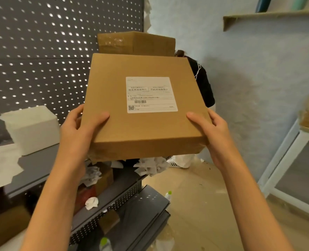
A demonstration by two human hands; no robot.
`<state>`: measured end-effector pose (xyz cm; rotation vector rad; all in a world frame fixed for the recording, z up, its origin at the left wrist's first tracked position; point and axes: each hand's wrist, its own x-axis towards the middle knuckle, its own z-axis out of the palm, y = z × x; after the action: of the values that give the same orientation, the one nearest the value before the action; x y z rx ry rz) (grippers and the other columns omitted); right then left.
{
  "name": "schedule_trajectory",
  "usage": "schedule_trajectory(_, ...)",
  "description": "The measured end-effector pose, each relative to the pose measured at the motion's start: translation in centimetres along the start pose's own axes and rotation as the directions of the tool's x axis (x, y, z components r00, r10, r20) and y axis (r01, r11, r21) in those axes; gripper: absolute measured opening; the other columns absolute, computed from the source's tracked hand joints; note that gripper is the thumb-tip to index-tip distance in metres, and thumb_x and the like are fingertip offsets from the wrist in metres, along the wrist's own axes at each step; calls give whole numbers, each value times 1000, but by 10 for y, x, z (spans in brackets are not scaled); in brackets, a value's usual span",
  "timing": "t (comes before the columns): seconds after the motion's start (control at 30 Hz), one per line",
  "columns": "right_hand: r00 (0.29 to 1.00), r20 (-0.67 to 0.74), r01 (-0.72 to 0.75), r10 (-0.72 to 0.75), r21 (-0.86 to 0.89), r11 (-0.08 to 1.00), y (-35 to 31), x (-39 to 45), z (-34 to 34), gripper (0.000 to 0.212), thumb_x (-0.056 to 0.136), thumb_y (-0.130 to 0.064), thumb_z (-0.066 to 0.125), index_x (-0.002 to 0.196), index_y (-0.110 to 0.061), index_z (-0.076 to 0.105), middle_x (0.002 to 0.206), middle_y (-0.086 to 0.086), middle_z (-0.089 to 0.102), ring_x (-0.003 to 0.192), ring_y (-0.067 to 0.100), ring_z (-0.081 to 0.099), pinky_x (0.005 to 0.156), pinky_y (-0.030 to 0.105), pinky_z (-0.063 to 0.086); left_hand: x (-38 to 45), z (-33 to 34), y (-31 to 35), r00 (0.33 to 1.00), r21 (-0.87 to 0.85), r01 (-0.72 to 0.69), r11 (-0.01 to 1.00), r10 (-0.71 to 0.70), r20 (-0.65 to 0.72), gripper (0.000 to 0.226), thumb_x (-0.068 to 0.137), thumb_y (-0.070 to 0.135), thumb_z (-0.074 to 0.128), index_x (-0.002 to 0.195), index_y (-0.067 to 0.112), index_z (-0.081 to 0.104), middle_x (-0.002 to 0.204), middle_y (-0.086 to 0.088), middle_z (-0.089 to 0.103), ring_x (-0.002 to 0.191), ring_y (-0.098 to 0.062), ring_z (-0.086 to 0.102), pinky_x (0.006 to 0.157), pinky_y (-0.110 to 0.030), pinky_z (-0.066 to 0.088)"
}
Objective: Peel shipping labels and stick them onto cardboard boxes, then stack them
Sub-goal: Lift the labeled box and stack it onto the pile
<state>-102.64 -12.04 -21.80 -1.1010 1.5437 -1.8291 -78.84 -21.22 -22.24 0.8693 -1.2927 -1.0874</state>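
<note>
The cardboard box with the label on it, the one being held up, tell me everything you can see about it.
The cardboard box is flat, squarish, plain brown and closed, held in the air, its top toward the camera. A white shipping label with printed text, a barcode and a QR code sits flat near the top's centre. The left hand grips its near left corner, the right hand its near right corner, thumbs on top. Clear tape wrinkles along the front lower edge. Another box stands behind it.

Both arms reach forward, left hand (77,131) and right hand (212,131) each in a thumb-on-top grip.
</note>
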Motion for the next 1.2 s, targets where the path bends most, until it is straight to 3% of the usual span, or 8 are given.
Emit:
schedule_trajectory(0.3, 997, 71, 24, -26, 30, 999, 16, 65, -44, 48, 79, -38, 69, 123, -27, 55, 115, -4, 63, 104, 15, 61, 80, 30, 49, 18, 67, -3, 995, 53, -44, 998, 48, -88, 60, 77, 41, 68, 132, 30, 47, 120, 9, 55, 101, -7, 54, 71, -28, 41)
schedule_trajectory(0.57, 985, 155, 70, -76, 44, 997, 34, 141, -61, 60, 66, -48, 68, 122, -28, 56, 117, -3, 62, 105, 16, 60, 82, 30, 49, 46, 118, -15, 983, 65, -86, 994, 95, -156, 74, 64, 47, 69, 133, 30, 47, 120, 9, 58, 105, -12, 56, 76, -30, 43)
schedule_trajectory(0.73, 963, 236, 122, -131, 53, 991, 32, 184, -66, 58, 69, -48, 66, 122, -29, 56, 115, -4, 63, 103, 14, 61, 80, 29, 49, 64, 140, -12, 966, 114, -107, 988, 130, -223, 73, 63, 49, 68, 132, 33, 47, 120, 8, 59, 105, -15, 58, 89, -46, 47)
schedule_trajectory(0.87, 948, 275, 137, -157, 91, 986, 33, 212, -68, 58, 68, -47, 67, 122, -30, 56, 113, -6, 64, 102, 13, 62, 81, 30, 49, 70, 158, -9, 952, 137, -132, 982, 164, -257, 66, 64, 49, 65, 126, 36, 48, 113, 11, 60, 99, -12, 59, 83, -45, 49)
schedule_trajectory(1.07, 911, 362, 120, -199, 229, 966, 26, 244, -65, 57, 65, -39, 72, 119, -26, 58, 105, -8, 67, 85, 2, 66, 62, 14, 49, 74, 176, -1, 905, 169, -153, 974, 207, -371, 68, 56, 52, 71, 120, 37, 54, 108, 11, 65, 93, -16, 63, 68, -46, 46)
schedule_trajectory(1.2, 881, 420, 123, -217, 240, 963, 19, 267, -63, 52, 67, -43, 70, 117, -31, 58, 106, -9, 67, 93, 7, 65, 70, 21, 49, 77, 189, 10, 866, 196, -168, 966, 240, -439, 54, 70, 40, 70, 121, 35, 54, 105, 11, 65, 93, -18, 63, 70, -52, 47)
